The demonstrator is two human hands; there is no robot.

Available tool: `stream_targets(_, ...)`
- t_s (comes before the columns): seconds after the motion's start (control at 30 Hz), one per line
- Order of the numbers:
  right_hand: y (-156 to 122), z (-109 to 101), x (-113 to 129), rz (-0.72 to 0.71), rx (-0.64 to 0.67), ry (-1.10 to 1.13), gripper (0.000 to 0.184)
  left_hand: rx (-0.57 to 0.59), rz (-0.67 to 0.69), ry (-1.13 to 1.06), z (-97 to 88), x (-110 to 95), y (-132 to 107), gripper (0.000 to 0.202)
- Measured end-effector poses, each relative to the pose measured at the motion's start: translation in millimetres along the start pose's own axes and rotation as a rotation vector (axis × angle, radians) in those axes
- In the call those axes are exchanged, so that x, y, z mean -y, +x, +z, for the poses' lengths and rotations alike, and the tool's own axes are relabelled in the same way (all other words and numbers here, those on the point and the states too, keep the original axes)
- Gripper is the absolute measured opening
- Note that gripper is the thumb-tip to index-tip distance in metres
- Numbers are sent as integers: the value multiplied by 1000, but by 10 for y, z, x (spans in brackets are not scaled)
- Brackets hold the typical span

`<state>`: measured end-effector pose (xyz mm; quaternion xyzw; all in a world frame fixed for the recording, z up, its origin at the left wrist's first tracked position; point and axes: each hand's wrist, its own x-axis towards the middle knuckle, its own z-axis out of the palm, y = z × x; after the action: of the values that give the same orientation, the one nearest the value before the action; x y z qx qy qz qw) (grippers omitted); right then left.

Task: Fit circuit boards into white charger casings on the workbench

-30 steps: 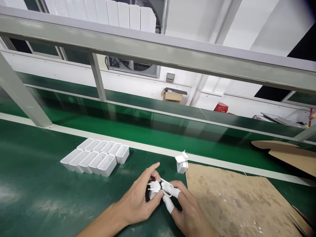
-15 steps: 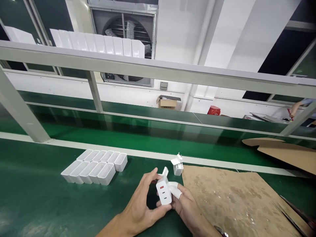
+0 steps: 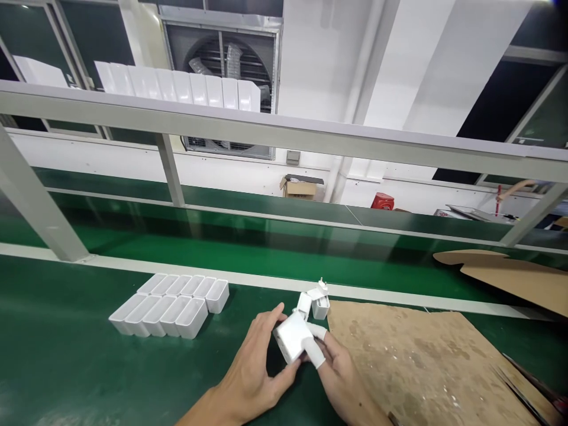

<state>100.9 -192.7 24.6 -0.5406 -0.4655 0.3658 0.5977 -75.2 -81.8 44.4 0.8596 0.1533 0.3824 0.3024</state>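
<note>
A white charger (image 3: pixel 291 337) is held between my two hands above the green bench. Its broad plain side now faces up, and the end with the ports is turned toward the left. A smaller white piece (image 3: pixel 304 305) sticks out at its far end; I cannot tell whether it is joined on. My right hand (image 3: pixel 339 370), with white covers on the thumb and a finger, grips the charger's right side. From the left, my left hand (image 3: pixel 252 361) curves around it, thumb at the lower edge and a fingertip near the upper corner. Just beyond stands a small white cup with plug parts (image 3: pixel 320 305).
Two rows of white open-topped cases (image 3: pixel 171 307) stand to the left. A stained cardboard sheet (image 3: pixel 412 361) lies at right, with tweezers (image 3: pixel 519 390) on it. A metal rail (image 3: pixel 284 127) crosses ahead, and a person's arm (image 3: pixel 521 186) shows at far right.
The charger has been turned in my hands: its port face was toward me and now the plain side shows. The smaller white piece shows more fully beyond it.
</note>
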Motion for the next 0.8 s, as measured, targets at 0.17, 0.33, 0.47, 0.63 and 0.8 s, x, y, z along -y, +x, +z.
stream_targets(0.17,119,-302,60,-271,-160,-369,34,11,-268,56,-13,130,-2,81)
stream_targets(0.33,333,-629,-73,-113,-355,-474,48,-3,-469,-37,13,240,176,83)
stream_targets(0.47,344,-648,-152,-63,-214,-550,55,22,-479,-75,130,306,434,87)
stream_targets(0.63,263,-579,-60,-69,-166,-723,57,21,-441,-136,418,376,776,93)
stream_targets(0.8,246,-567,28,-47,-132,-837,48,24,-432,-141,669,378,943,96)
